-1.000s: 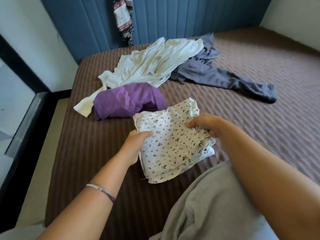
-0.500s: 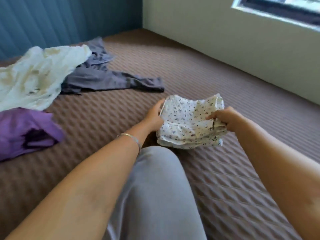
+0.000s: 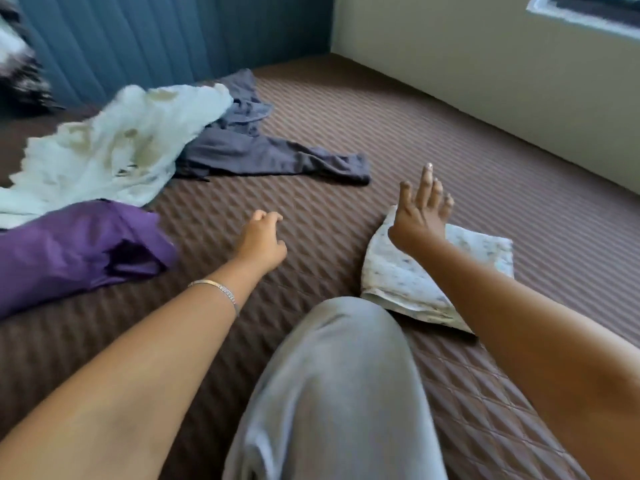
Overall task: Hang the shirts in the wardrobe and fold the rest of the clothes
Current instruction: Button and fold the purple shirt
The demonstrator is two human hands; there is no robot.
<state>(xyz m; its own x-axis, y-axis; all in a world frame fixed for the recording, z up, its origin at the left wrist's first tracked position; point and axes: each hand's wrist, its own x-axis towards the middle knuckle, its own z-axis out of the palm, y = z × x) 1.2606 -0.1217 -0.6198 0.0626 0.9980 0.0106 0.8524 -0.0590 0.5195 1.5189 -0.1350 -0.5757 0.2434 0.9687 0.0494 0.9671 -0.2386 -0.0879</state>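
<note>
Four garments lie on the brown quilted bed (image 3: 346, 140), counted from the left. First, at the left edge, a purple garment (image 3: 69, 251) sits bunched up. Just behind it, and touching it, a cream-white garment (image 3: 114, 147) is spread loosely toward the blue padded headboard (image 3: 173, 36). Its right edge overlaps a grey garment (image 3: 263, 154), unfolded, with one long part trailing to the right across the cover. The fourth piece, a white garment with a small dark print (image 3: 408, 282), lies folded flat on the bed, well apart from the other three, to the right of the person's grey-trousered knee (image 3: 346, 375).

Two bare arms reach forward, one on each side of that knee. The left hand (image 3: 259, 240) hangs above the bare cover between the purple garment and the folded one, its grip loosely curled and holding nothing; one thin bracelet (image 3: 218, 289) circles the wrist. The right hand (image 3: 420, 209) is raised above the far left corner of the folded printed garment, grip spread with fingers straight and fanned, holding nothing; whether the heel of the hand touches the cloth cannot be told.

At the top left corner a blurred black and white patterned cloth (image 3: 17, 64) shows against the headboard. One pale wall (image 3: 485, 64) runs along the right side of the bed, with one window frame (image 3: 588, 12) at the top right
</note>
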